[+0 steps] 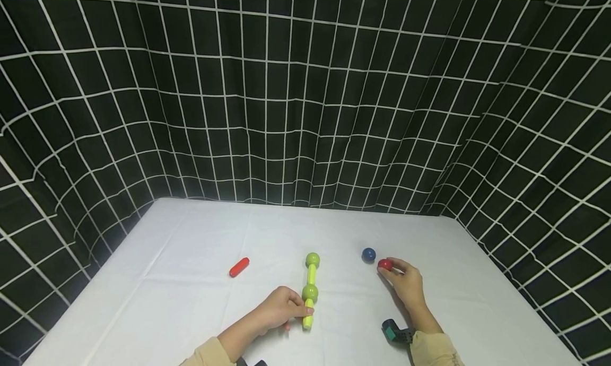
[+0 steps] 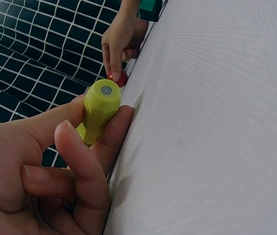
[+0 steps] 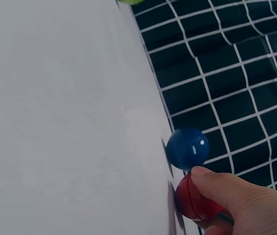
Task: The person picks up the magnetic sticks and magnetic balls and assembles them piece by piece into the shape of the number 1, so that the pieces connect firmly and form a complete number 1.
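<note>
Midway between the bench's [image 1: 191, 238] side edges, in the head view, the left grip [image 1: 281, 308] is pinching the near rod [image 1: 307, 323] of a green chain [image 1: 310, 292], its long axis running toward the far edge; nearer the right edge, the right grip [image 1: 408, 286] is grasping a red ball [image 1: 384, 264]. The left wrist view is showing the rod end-on; the right, a blue ball [image 3: 188, 149] resting just beside the red.
</note>
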Action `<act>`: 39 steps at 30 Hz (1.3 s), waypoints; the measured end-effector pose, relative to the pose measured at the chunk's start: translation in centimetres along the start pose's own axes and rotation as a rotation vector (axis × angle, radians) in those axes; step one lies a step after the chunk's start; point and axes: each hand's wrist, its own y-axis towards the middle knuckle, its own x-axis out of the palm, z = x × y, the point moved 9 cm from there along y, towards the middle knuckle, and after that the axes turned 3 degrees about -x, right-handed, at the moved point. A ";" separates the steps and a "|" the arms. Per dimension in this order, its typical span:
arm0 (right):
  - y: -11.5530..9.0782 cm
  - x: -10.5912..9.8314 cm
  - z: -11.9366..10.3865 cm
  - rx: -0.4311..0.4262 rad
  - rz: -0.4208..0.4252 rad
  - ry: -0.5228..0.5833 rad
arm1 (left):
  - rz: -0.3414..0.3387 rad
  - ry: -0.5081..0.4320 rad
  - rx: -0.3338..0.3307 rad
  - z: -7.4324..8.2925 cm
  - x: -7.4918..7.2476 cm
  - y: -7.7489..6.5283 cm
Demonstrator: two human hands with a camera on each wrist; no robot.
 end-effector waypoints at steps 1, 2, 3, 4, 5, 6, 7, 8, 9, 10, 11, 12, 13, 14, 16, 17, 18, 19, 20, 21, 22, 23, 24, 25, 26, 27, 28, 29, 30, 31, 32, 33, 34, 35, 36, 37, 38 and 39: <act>-0.1 0.0 -0.2 -0.008 0.004 -0.003 | 0.002 -0.002 -0.002 0.0 0.0 0.0; -0.3 0.0 -0.4 -0.016 0.008 -0.002 | 0.005 -0.001 -0.002 -0.1 -0.1 0.0; -0.4 0.0 -0.6 -0.024 0.011 -0.006 | 0.006 -0.002 -0.002 -0.1 -0.1 0.0; -0.5 0.0 -0.7 -0.027 0.011 -0.010 | 0.009 -0.003 -0.002 -0.1 -0.1 0.0; -0.6 0.1 -0.8 -0.033 0.010 -0.009 | 0.011 -0.004 -0.003 -0.1 -0.1 0.0; -0.8 0.1 -1.0 -0.034 0.006 -0.005 | 0.013 -0.004 -0.003 -0.2 -0.2 0.1; -0.9 0.2 -1.1 -0.036 -0.001 -0.004 | 0.015 -0.004 -0.003 -0.2 -0.2 0.1; -1.1 0.2 -1.3 -0.039 -0.006 -0.003 | 0.016 -0.003 -0.003 -0.2 -0.2 0.1; -1.2 0.3 -1.3 -0.041 -0.012 -0.003 | 0.016 -0.004 -0.003 -0.2 -0.2 0.1; -1.4 0.4 -1.4 -0.043 -0.017 0.002 | 0.016 -0.005 -0.003 -0.2 -0.1 0.1; -1.6 0.5 -1.5 -0.048 -0.022 0.003 | 0.015 -0.005 -0.002 -0.1 -0.1 0.1; -1.8 0.5 -1.7 -0.052 -0.026 0.002 | 0.015 -0.005 -0.001 -0.1 -0.1 0.1; -2.0 0.6 -1.8 -0.061 -0.030 0.001 | 0.015 -0.004 0.000 -0.1 -0.1 0.2; -2.2 0.7 -2.0 -0.073 -0.031 -0.005 | 0.014 -0.005 0.000 -0.1 -0.1 0.2; -2.7 1.0 -2.4 -0.093 -0.036 -0.011 | 0.016 -0.002 0.000 -0.1 -0.1 0.2; -3.0 1.1 -2.6 -0.104 -0.038 -0.016 | 0.017 0.001 0.000 -0.1 -0.1 0.2; -3.2 1.3 -2.8 -0.112 -0.040 -0.021 | 0.019 0.006 0.000 -0.1 -0.1 0.2; -3.4 1.4 -3.0 -0.116 -0.041 -0.024 | 0.020 0.010 0.000 -0.1 -0.1 0.3; -3.6 1.6 -3.2 -0.119 -0.043 -0.025 | 0.021 0.014 0.000 -0.1 -0.1 0.3; -3.9 1.7 -3.4 -0.116 -0.049 -0.018 | 0.022 0.016 -0.002 -0.1 -0.2 0.3; -4.1 1.9 -3.5 -0.114 -0.054 -0.013 | 0.022 0.019 -0.003 -0.1 -0.2 0.3; -4.4 2.0 -3.8 -0.119 -0.059 -0.010 | 0.022 0.020 -0.004 -0.1 -0.2 0.3; -4.7 2.2 -4.0 -0.123 -0.068 0.000 | 0.023 0.021 -0.006 -0.2 -0.1 0.3; -4.9 2.3 -4.3 -0.129 -0.075 0.007 | 0.024 0.020 -0.008 -0.2 -0.1 0.3; -5.2 2.5 -4.5 -0.138 -0.085 0.016 | 0.026 0.019 -0.010 -0.2 -0.1 0.4; -5.5 2.7 -4.8 -0.148 -0.093 0.022 | 0.027 0.018 -0.011 -0.2 -0.1 0.4; -5.7 2.9 -5.2 -0.159 -0.102 0.028 | 0.030 0.016 -0.010 -0.3 -0.2 0.4; -6.0 3.1 -5.5 -0.172 -0.109 0.037 | 0.032 0.013 -0.009 -0.3 -0.2 0.4; -6.2 3.3 -5.8 -0.183 -0.116 0.044 | 0.034 0.012 -0.008 -0.3 -0.2 0.4; -6.4 3.4 -6.0 -0.187 -0.121 0.048 | 0.036 0.010 -0.008 -0.3 -0.2 0.5; -6.6 3.6 -6.2 -0.192 -0.126 0.053 | 0.037 0.008 -0.008 -0.3 -0.3 0.5; -6.8 3.7 -6.4 -0.192 -0.128 0.056 | 0.038 0.006 -0.008 -0.3 -0.3 0.5; -6.9 3.8 -6.5 -0.189 -0.132 0.059 | 0.038 0.005 -0.008 -0.3 -0.3 0.6; -7.0 3.9 -6.6 -0.188 -0.135 0.059 | 0.039 0.004 -0.008 -0.2 -0.3 0.6; -7.1 4.0 -6.7 -0.180 -0.140 0.058 | 0.040 0.004 -0.010 -0.2 -0.3 0.6; -7.2 4.1 -6.7 -0.172 -0.143 0.058 | 0.041 0.005 -0.010 -0.2 -0.3 0.6; -7.3 4.2 -6.8 -0.170 -0.145 0.055 | 0.041 0.005 -0.008 -0.2 -0.3 0.6; -7.4 4.3 -6.9 -0.171 -0.149 0.052 | 0.043 0.006 -0.006 -0.2 -0.3 0.7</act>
